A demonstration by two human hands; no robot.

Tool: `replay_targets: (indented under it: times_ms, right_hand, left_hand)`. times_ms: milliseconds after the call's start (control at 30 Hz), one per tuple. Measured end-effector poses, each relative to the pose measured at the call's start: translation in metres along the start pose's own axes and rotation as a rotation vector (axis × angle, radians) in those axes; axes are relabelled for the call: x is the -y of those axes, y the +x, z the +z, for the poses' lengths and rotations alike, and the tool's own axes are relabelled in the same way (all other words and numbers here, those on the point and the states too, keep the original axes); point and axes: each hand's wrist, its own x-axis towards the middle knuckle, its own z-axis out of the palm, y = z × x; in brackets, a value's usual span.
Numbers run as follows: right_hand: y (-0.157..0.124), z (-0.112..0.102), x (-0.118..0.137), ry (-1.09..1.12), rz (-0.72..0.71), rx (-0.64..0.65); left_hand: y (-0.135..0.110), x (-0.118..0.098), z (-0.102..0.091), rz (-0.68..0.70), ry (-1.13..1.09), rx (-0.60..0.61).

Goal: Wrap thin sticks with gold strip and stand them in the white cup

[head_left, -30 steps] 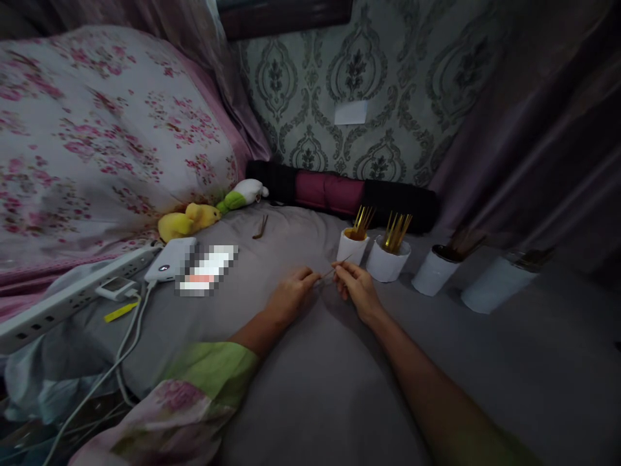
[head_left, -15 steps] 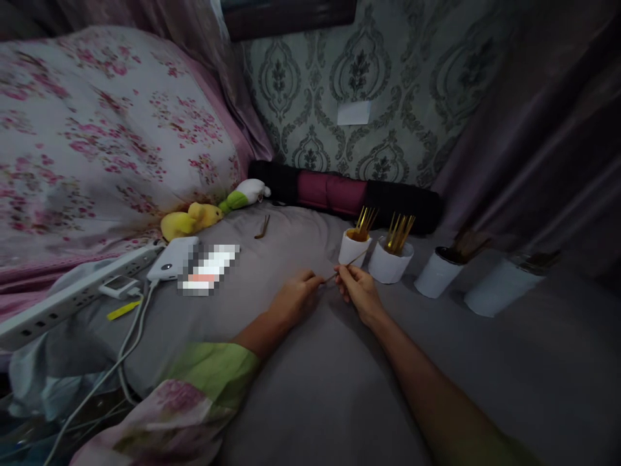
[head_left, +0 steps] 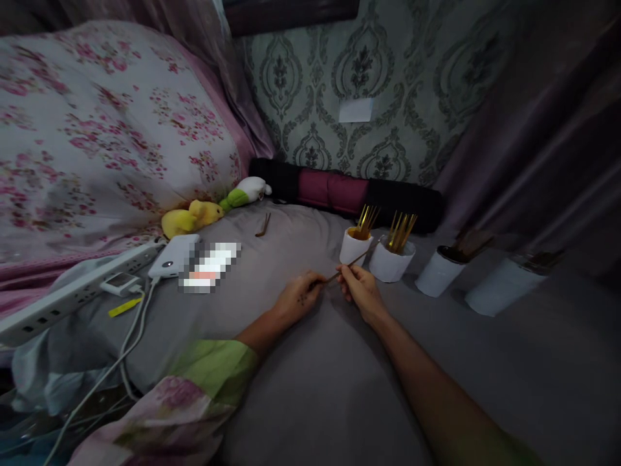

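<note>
A thin brown stick (head_left: 359,257) slants up to the right, with my left hand (head_left: 301,296) closed on its lower end. The fingertips of my right hand (head_left: 361,288) pinch it a little farther along. Just beyond my right hand stand a white cup (head_left: 356,248) and a wider white cup (head_left: 391,264), both with several gold sticks upright in them. To the right lean two taller white containers, a middle one (head_left: 439,274) and a far-right one (head_left: 504,285), holding dark brown sticks.
Bent brown sticks (head_left: 264,225) lie on the grey sheet (head_left: 301,236). At left are a power strip (head_left: 72,294), a white power bank (head_left: 173,256) with cables, a yellow strip (head_left: 125,307) and plush toys (head_left: 194,218). A black and maroon roll (head_left: 334,188) runs along the wall.
Both hands keep hold of the stick in nearly the same place. My left hand has turned slightly, showing more of its back. The view has shifted a little.
</note>
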Motion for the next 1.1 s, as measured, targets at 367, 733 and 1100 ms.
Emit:
replay_targets:
  times_ms: [367, 733, 1100]
  right_hand:
    - [0.001, -0.001, 0.001, 0.009, -0.010, -0.039]
    - [0.002, -0.004, 0.004, -0.014, -0.021, -0.069]
    - [0.002, -0.007, 0.007, -0.048, -0.033, -0.040]
  left_hand:
    - [0.005, -0.005, 0.001, -0.260, -0.262, 0.023]
    - [0.006, -0.018, -0.001, -0.676, -0.909, 0.120]
    - [0.006, -0.017, -0.001, -0.858, -1.287, 0.272]
